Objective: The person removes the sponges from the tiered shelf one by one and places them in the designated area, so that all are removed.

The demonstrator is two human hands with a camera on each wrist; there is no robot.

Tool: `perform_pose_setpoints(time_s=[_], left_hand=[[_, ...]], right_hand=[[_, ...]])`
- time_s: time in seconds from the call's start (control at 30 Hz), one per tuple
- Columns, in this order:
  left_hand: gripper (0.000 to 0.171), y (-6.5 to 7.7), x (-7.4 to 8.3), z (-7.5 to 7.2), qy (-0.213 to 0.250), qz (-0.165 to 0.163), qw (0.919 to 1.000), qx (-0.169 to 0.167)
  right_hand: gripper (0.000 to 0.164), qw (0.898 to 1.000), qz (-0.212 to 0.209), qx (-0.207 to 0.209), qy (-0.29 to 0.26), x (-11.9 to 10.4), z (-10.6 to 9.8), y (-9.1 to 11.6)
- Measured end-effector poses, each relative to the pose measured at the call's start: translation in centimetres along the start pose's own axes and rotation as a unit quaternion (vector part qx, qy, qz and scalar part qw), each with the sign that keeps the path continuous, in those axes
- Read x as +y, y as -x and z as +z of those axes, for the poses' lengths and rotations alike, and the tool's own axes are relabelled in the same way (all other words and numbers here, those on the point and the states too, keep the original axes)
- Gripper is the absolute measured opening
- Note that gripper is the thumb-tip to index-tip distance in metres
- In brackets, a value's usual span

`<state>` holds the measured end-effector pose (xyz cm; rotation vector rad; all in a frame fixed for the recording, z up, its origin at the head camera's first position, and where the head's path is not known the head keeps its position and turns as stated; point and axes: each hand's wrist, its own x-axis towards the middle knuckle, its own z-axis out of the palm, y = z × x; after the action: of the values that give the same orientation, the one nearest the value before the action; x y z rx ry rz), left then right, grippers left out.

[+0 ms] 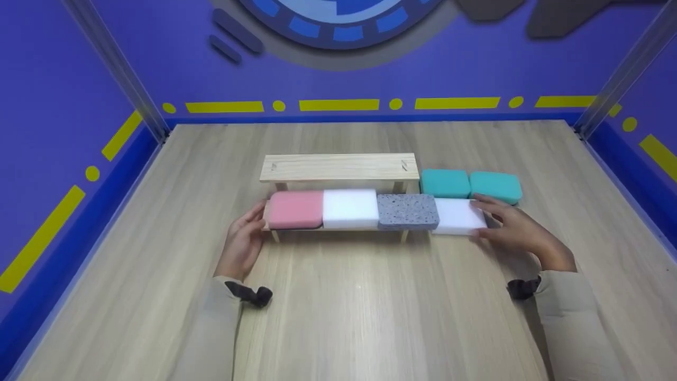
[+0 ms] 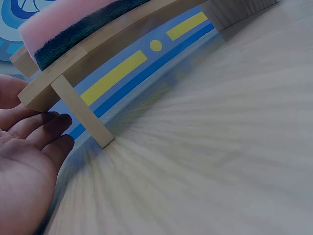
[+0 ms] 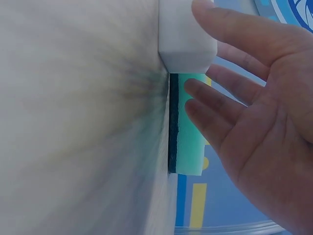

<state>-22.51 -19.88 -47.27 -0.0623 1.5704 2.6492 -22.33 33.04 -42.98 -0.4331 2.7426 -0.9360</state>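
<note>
While left hand [image 1: 244, 241] rests flat against rack [image 1: 338, 167] end, fingers straight, right hand [image 1: 515, 228] touches white sponge [image 1: 458, 216], fingers spread.

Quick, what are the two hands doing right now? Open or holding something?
Left hand: open, straight fingers against the left end of the wooden rack, holding nothing.
Right hand: open, fingers flat against the white sponge, not curled round it.

I can't see most of the pink sponge [image 2: 73, 27] in my left wrist view; the top edge cuts it off. The table [image 3: 73, 122] is blurred at the right wrist, where the teal sponge [image 3: 188, 147] is half hidden behind my fingers [image 3: 210, 105].
</note>
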Motion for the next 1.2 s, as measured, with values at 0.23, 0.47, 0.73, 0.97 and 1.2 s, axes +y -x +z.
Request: perform_pose_setpoints(time_s=[0.23,0.47,0.73,0.97,1.2], left_hand=[[0.057,0.1,0.0,-0.1,-0.014,-0.001,0.9999,0.004],[0.058,0.1,-0.1,0.0,-0.011,-0.006,0.9999,0.009],[0.057,0.0,0.0,0.1,0.003,0.001,1.0,0.007],[0.057,0.1,0.0,0.2,0.01,-0.003,0.9999,0.01],[0.057,0.0,0.1,0.2,0.01,-0.002,0.9999,0.009]], right_hand=[[0.074,1.0,-0.012,0.018,0.001,-0.4,-0.3,0.3],[0.071,0.998,-0.021,0.053,0.0,-1.1,-0.3,0.2],[0.073,0.996,-0.029,0.078,-0.012,-2.7,-0.3,0.4],[0.073,0.996,-0.042,0.082,-0.006,-3.8,-0.3,0.3],[0.07,0.994,-0.079,0.082,-0.001,-4.4,-0.5,-0.1]])
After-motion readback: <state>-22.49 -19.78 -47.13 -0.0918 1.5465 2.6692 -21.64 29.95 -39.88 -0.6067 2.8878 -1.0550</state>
